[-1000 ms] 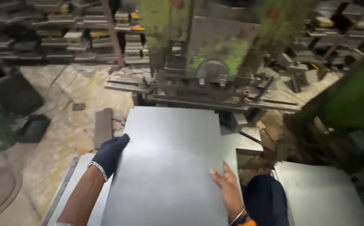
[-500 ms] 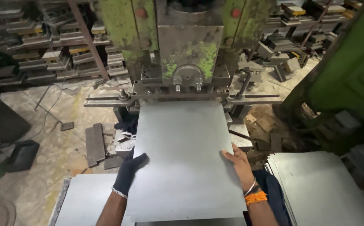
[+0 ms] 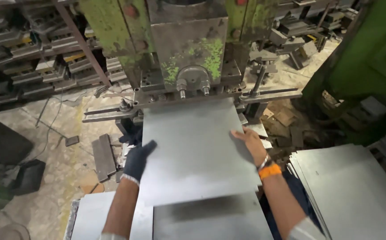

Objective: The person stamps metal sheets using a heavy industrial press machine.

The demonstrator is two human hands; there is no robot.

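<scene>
**Head view: steel sheet gripped at both edges before green press**

Seen from above: left hand [image 3: 138, 161], dark-gloved, laid on the left edge of a grey metal sheet [image 3: 197, 146], fingers [image 3: 147, 147] spread flat on top and wrapped over the rim. Gripped likewise on the right edge by the bare right hand [image 3: 249, 141], fingers curled onto the surface, orange wristband [image 3: 269, 170] and thin bangle just behind. Held flat between both sets of fingers, far end pushed under the worn green press [image 3: 188, 49], touching or just beneath its bolted grey ram block. Directly below the wrists, more grey sheets [image 3: 201, 220] stacked. Well right of the right fingers, another pile of sheets [image 3: 352, 191]. Left of the gloved fingers, a loose steel bar [image 3: 104, 155] lying on the stained floor. Far beyond the left fingers, shelves of dark metal dies [image 3: 33, 58]. Beyond the right fingers, cardboard scraps [image 3: 284, 116] near the machine's foot.
</scene>
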